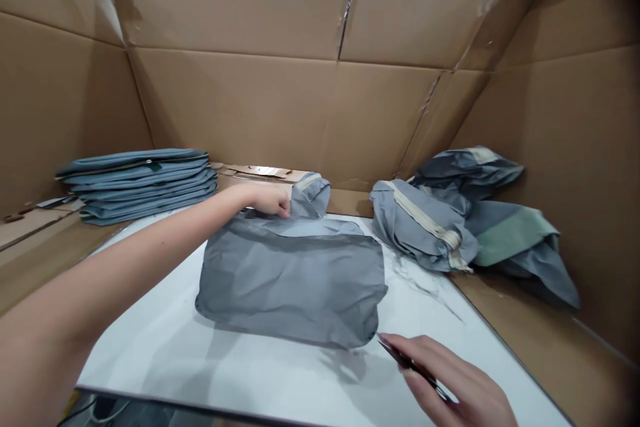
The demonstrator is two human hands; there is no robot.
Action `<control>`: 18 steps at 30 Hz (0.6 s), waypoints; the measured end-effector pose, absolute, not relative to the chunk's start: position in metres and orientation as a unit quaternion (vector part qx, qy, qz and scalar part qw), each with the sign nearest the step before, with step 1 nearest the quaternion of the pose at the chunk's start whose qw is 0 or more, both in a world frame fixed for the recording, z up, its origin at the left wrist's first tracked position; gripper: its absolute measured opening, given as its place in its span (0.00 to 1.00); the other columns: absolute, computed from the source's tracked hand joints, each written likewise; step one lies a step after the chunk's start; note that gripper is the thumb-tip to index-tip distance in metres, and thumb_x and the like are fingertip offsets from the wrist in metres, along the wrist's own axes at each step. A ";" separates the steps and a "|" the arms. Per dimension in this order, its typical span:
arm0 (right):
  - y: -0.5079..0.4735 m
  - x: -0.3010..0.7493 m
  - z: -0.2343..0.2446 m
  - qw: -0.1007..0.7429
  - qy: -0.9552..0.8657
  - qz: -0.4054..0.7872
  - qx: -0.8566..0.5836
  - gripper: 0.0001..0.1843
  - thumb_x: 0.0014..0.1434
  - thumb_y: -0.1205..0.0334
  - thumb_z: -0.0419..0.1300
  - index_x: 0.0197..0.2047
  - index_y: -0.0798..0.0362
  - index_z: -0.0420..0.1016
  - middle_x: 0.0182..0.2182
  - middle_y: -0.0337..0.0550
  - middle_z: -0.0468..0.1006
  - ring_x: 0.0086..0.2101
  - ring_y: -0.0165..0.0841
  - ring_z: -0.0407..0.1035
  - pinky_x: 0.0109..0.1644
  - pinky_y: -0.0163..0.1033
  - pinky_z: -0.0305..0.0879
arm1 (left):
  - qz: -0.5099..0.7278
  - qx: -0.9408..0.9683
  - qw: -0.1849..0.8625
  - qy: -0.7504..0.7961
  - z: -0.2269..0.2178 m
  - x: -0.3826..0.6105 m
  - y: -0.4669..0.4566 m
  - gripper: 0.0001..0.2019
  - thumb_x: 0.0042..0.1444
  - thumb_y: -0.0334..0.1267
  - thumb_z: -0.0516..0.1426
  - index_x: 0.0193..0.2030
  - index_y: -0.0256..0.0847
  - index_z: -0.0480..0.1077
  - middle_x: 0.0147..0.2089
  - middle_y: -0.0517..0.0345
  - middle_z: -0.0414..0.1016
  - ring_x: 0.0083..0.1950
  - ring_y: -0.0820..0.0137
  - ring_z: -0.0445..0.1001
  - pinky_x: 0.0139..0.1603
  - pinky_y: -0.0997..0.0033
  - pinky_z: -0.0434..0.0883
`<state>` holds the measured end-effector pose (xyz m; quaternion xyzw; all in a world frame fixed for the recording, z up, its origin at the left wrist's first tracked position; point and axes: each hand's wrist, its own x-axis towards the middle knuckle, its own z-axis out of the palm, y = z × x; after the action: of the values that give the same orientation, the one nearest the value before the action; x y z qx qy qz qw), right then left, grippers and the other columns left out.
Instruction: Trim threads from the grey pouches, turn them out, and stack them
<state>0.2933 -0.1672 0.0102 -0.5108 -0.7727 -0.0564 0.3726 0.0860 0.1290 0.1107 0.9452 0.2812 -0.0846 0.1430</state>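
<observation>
A grey cloth bag (pixel 295 287) with rounded corners lies spread on the white marbled table (pixel 260 380). My left hand (pixel 270 200) is closed at its far edge, pinching the grey cloth there; the fingertips are partly hidden. Beside that hand stands a crumpled piece of grey cloth (pixel 311 195) with a pale strip. Between the fingers of my right hand (pixel 450 383) is a slim dark pointed tool (pixel 411 363), whose exact kind I cannot make out. Its tip is close to the bag's near right corner.
Folded blue-grey bags (pixel 145 187) are stacked at the far left. On the right lie crumpled grey cloth pieces, one with a cream zipper strip (pixel 425 217) and one with a green panel (pixel 515 237). Tall cardboard walls (pixel 240 100) enclose the back and sides.
</observation>
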 end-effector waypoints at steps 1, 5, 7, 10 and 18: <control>-0.165 0.291 0.011 0.374 -0.778 -0.048 -0.502 0.12 0.59 0.66 0.53 0.47 0.47 0.68 0.33 0.37 0.78 0.31 0.26 0.73 0.32 0.24 0.67 | -0.065 0.946 0.137 0.285 0.113 0.083 0.128 0.11 0.50 0.41 0.51 0.28 0.38 0.72 0.31 0.59 0.74 0.31 0.72 0.67 0.32 0.76 0.59; -0.160 0.287 0.013 0.384 -0.786 -0.034 -0.484 0.13 0.60 0.64 0.53 0.48 0.47 0.68 0.31 0.39 0.77 0.28 0.26 0.72 0.29 0.26 0.64 | 0.059 0.940 0.081 0.325 0.137 0.065 0.117 0.11 0.54 0.40 0.48 0.31 0.38 0.69 0.35 0.59 0.73 0.35 0.71 0.68 0.35 0.75 0.59; -0.161 0.284 0.012 0.406 -0.776 -0.028 -0.482 0.12 0.61 0.63 0.52 0.48 0.46 0.68 0.32 0.39 0.77 0.29 0.27 0.72 0.30 0.27 0.64 | 0.147 0.926 0.021 0.348 0.146 0.057 0.102 0.11 0.54 0.40 0.48 0.30 0.39 0.69 0.33 0.59 0.73 0.35 0.71 0.68 0.34 0.75 0.58; -0.163 0.274 0.012 0.430 -0.762 -0.013 -0.484 0.11 0.62 0.63 0.52 0.47 0.47 0.69 0.32 0.41 0.76 0.30 0.28 0.71 0.31 0.29 0.64 | 0.221 0.899 -0.042 0.375 0.140 0.049 0.069 0.10 0.55 0.36 0.48 0.29 0.40 0.69 0.33 0.59 0.74 0.35 0.71 0.68 0.32 0.74 0.57; -0.141 0.248 0.074 0.368 -0.778 -0.197 -0.470 0.11 0.59 0.60 0.57 0.45 0.53 0.73 0.29 0.40 0.76 0.24 0.24 0.67 0.28 0.30 0.59 | 0.362 0.840 0.084 0.396 0.102 0.029 0.003 0.12 0.56 0.43 0.52 0.29 0.39 0.71 0.31 0.59 0.74 0.32 0.71 0.68 0.32 0.74 0.60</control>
<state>0.2482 -0.1408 0.0741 -0.4696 -0.7781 -0.1970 0.3678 0.0288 0.0032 0.1015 0.8395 0.3962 0.3621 0.0843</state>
